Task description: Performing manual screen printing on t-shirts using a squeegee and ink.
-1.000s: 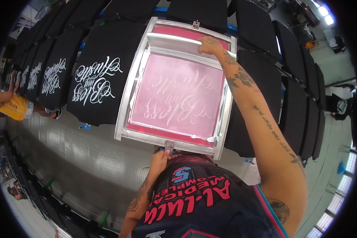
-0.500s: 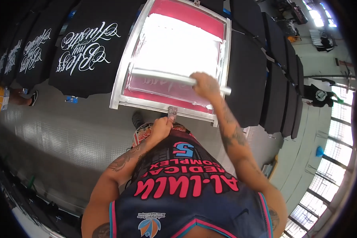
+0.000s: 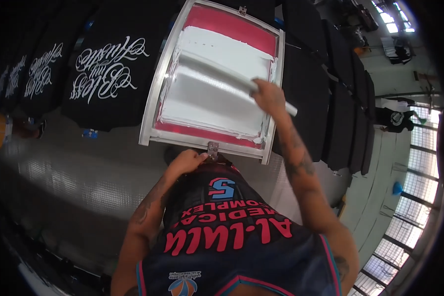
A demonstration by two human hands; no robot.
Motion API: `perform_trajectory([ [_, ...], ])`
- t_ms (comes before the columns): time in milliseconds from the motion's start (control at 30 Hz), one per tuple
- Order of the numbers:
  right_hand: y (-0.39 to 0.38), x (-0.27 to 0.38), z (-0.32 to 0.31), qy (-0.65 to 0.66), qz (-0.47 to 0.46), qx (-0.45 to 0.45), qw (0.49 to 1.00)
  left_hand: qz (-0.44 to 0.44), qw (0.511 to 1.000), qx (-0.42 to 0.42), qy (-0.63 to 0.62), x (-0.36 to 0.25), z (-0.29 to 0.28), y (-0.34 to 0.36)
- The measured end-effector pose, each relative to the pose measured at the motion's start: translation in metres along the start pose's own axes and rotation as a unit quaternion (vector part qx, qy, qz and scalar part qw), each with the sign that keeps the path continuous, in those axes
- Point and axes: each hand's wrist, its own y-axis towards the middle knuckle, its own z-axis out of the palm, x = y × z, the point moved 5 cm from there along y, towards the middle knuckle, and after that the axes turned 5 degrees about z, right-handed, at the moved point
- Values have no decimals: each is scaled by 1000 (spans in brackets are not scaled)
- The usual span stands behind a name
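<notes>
A screen-printing frame (image 3: 155,106) with a silver metal border and red mesh lies before me, a broad layer of white ink (image 3: 232,49) spread across its middle. My right hand (image 3: 268,96) is closed round a long, pale squeegee (image 3: 212,74), which lies diagonally over the ink, left end farther back. My left hand (image 3: 191,160) is at a metal clamp (image 3: 213,151) on the frame's near edge, fingers curled on it. My dark jersey with pink lettering fills the lower middle.
Black garments on boards run left and right, those at left (image 3: 108,74) bearing white script. A co-worker's yellow clothing and leg (image 3: 0,130) show at far left, a person in black (image 3: 394,118) at far right. Grey floor (image 3: 89,172) lies below the boards.
White ink now covers the formerly pink, lettered middle. The squeegee came from the back edge toward the front, then moved back up and tilted. My left hand stays at the clamp.
</notes>
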Motion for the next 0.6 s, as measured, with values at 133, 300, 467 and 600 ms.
perform_trajectory([
  [133, 113, -48, 8, -2, -23, -4, 1000, -38, 997, -47, -56, -29, -55, -27],
  [300, 148, -65, 76, -31, -99, -118, 988, 125, 912, -362, 144, -90, -144, -14],
  [467, 28, -18, 113, -103, -83, -89, 987, 230, 707, -471, 474, -147, -189, 52],
  [600, -41, -22, 54, -28, -41, -123, 991, 307, 777, -268, 481, -141, -202, 54],
])
